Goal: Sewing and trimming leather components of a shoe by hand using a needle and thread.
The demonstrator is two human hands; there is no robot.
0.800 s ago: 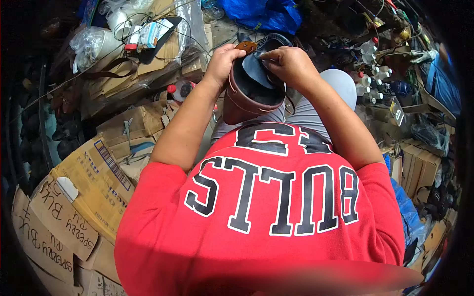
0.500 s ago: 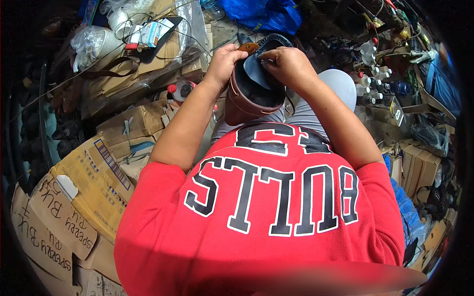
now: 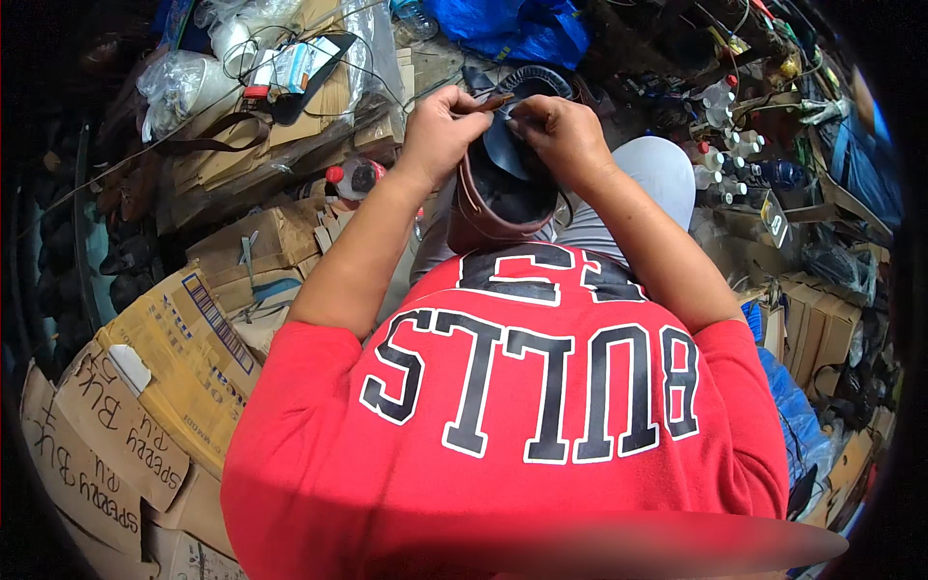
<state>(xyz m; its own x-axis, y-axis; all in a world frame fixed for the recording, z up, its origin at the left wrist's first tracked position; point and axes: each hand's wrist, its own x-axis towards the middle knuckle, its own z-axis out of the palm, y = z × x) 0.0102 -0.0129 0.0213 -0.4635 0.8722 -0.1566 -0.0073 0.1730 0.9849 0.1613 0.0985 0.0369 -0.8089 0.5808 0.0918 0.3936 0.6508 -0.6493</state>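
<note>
A brown leather shoe (image 3: 480, 224) with a dark lining and a lace along its side rests between my knees, its opening facing up. My left hand (image 3: 440, 135) is closed in a pinch on the shoe's small brown leather flap (image 3: 495, 102), now seen almost edge-on. Beside it, my right hand (image 3: 568, 140) is pinched over the dark tongue (image 3: 505, 155); what lies between those fingertips is too small to tell. Past both hands shows a dark piece with a gathered rim (image 3: 537, 75).
Cardboard boxes (image 3: 184, 362) crowd the left side. A red-capped bottle (image 3: 362, 178) lies by my left forearm. Several small bottles (image 3: 710, 164) stand at the right beyond my knee. Blue plastic sheeting (image 3: 512, 29) is at the far side, and a brown strap (image 3: 215, 133) lies on flat cardboard.
My left hand has tilted the leather flap from facing up to nearly edge-on, its fingers curling round it. My right hand has moved slightly down and left.
</note>
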